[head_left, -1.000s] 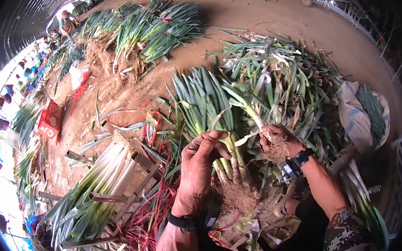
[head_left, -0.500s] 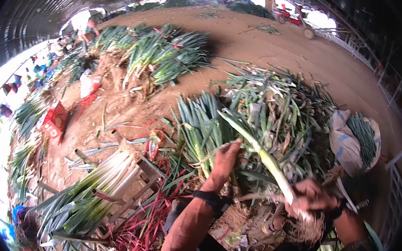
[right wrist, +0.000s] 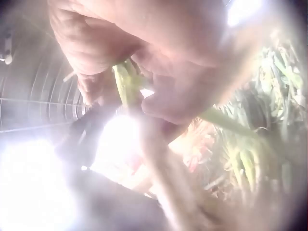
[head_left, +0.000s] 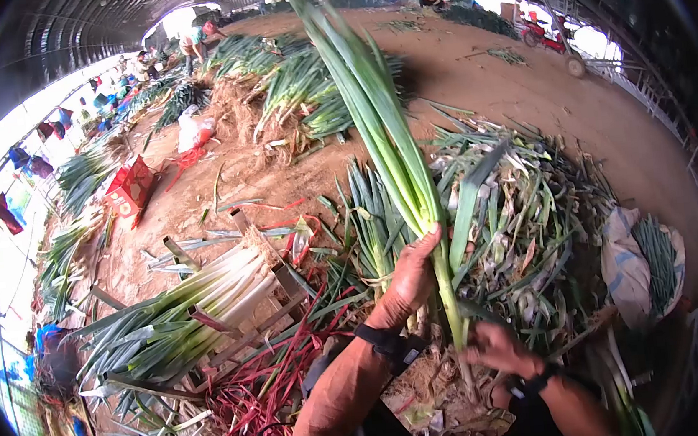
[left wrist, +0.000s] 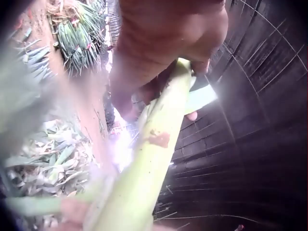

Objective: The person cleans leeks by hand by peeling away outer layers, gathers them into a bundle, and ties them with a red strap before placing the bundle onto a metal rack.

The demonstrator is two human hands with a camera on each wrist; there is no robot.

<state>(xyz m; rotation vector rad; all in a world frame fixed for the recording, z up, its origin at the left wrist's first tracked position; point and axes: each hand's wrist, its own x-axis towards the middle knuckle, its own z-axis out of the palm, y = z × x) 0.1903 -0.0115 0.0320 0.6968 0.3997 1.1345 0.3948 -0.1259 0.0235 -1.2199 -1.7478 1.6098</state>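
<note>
My left hand [head_left: 412,277] grips a long green onion [head_left: 447,293] round its upper shaft; its green leaves fan upward past the fingers. Low on the shaft, my right hand [head_left: 503,348] is curled beside the pale lower part. In the right wrist view a green leaf strip [right wrist: 226,121] comes out from the curled right fingers [right wrist: 173,96], partly blurred. The left wrist view looks along the shaft [left wrist: 154,144] toward the left hand [left wrist: 168,38]. A bundle of green onions [head_left: 370,216] stands behind the left hand.
A heap of stripped leaves [head_left: 536,242] lies right of the hands, with a white sack [head_left: 625,263] beyond it. On the left, a rack [head_left: 248,345] carries trimmed green onions [head_left: 198,304], near red straps [head_left: 258,403]. A red box [head_left: 131,188] stands farther back.
The green onion swung from the right hand to upright in the left hand's grip. The left hand took hold of its shaft, while the right hand moved to its lower part. The head view shifted.
</note>
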